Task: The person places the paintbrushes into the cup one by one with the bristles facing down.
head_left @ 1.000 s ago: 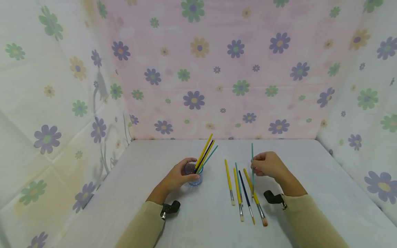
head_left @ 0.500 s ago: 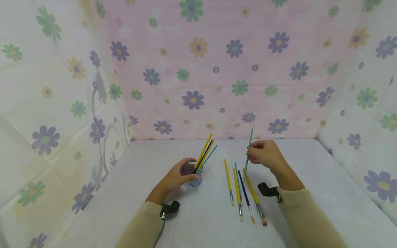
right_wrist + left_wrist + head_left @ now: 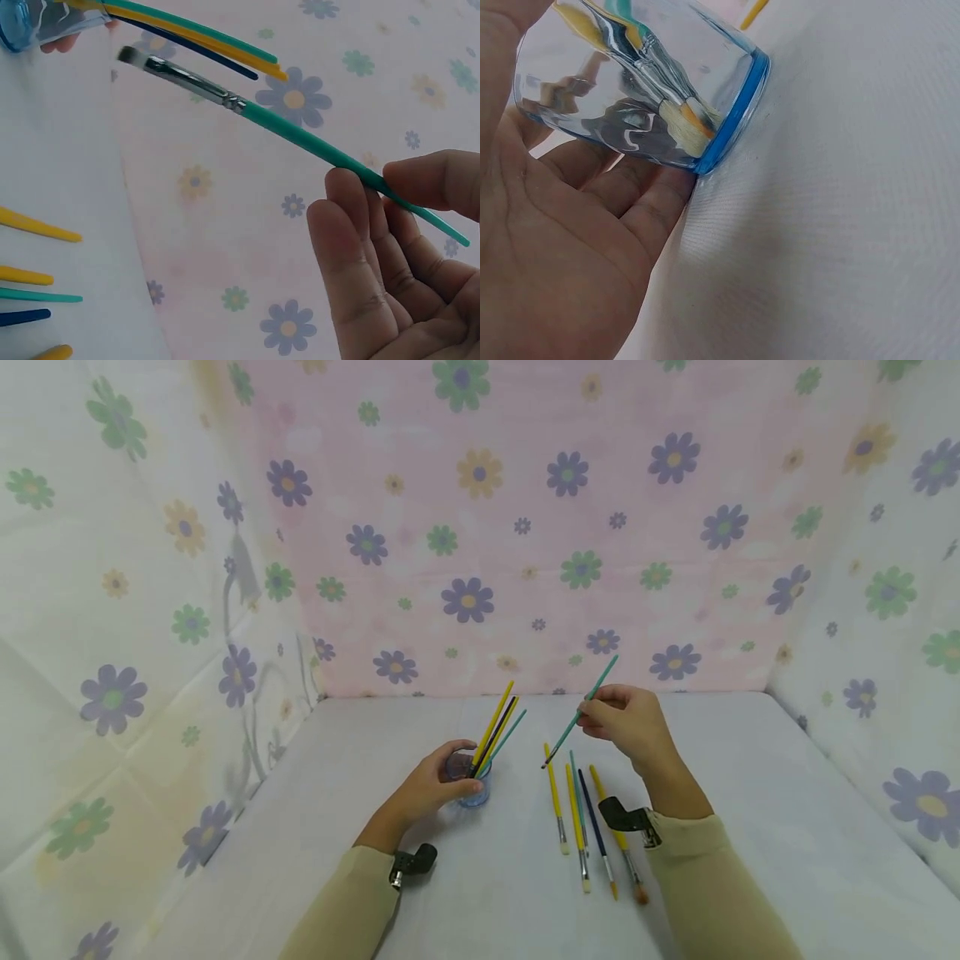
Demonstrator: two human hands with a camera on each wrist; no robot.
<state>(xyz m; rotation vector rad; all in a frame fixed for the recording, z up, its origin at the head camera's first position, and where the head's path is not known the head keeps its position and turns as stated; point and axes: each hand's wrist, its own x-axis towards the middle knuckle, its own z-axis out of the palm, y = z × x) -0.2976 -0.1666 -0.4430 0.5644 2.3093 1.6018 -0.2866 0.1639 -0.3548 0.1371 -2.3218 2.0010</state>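
Note:
My left hand [image 3: 431, 789] grips a clear glass [image 3: 474, 792] with a blue base, its fingers wrapped around the far side. Several paintbrushes stand in the glass, bristles down [image 3: 686, 127], their yellow, dark and teal handles leaning right. Between thumb and fingers, my right hand [image 3: 621, 718] pinches a teal paintbrush [image 3: 300, 140] near the upper part of its handle. This brush is raised above the table and tilted, its dark bristle tip pointing down and left toward the glass. In the right wrist view the glass [image 3: 45, 22] shows at the upper left.
On the white table [image 3: 300, 860], several paintbrushes lie side by side below my right hand: yellow ones [image 3: 556, 802], a teal one [image 3: 577, 789] and a dark blue one [image 3: 592, 814]. Their bristles point toward me. Flower-patterned cloth [image 3: 525, 527] rises behind the table and at both sides.
My right hand has lifted the teal paintbrush up from over the lying brushes and moved left, tilting its tip toward the glass. The left hand and glass have stayed in place.

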